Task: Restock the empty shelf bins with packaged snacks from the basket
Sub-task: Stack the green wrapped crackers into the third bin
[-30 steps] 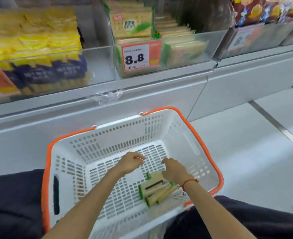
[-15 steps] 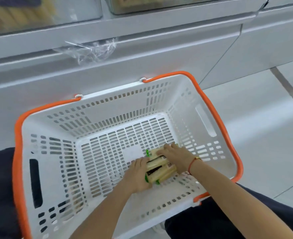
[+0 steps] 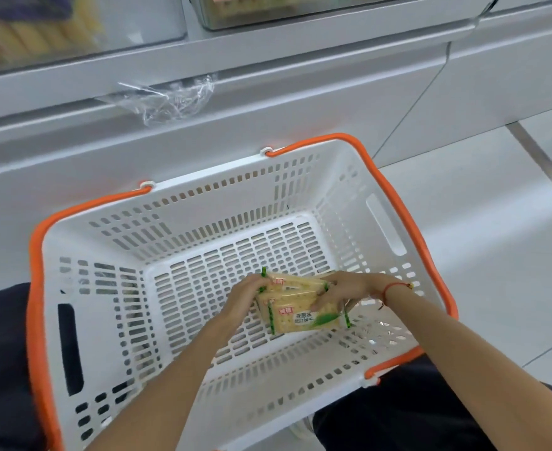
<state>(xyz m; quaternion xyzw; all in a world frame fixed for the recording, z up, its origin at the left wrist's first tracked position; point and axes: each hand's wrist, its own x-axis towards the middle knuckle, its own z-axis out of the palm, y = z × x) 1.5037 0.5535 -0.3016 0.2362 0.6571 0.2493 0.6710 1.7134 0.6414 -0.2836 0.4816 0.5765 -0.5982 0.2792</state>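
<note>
White perforated plastic basket [image 3: 83, 255], orange rim and handles, sits on the floor between the person's dark-trousered knees, close against the grey base of the shelf unit [image 3: 268, 102]. Both forearms reach down into it from the near edge, converging over the right half of the basket floor. Left hand [image 3: 243, 299]: palm down, fingers curled over the left ends of the cracker packs [image 3: 297, 309], clasping them. Right hand [image 3: 344, 289]: wrist bent inward, thumb and fingers closed on the right ends of the same packs; red cord bracelet [image 3: 390, 289] at the wrist. Packs are a small stack of pale yellow crackers in clear wrap with green seals, nearest one label-up; whether they are lifted off the basket floor I cannot tell. Crumpled clear plastic film [image 3: 170, 99] hangs from the shelf ledge above. Bins at top edge are blurred.
</note>
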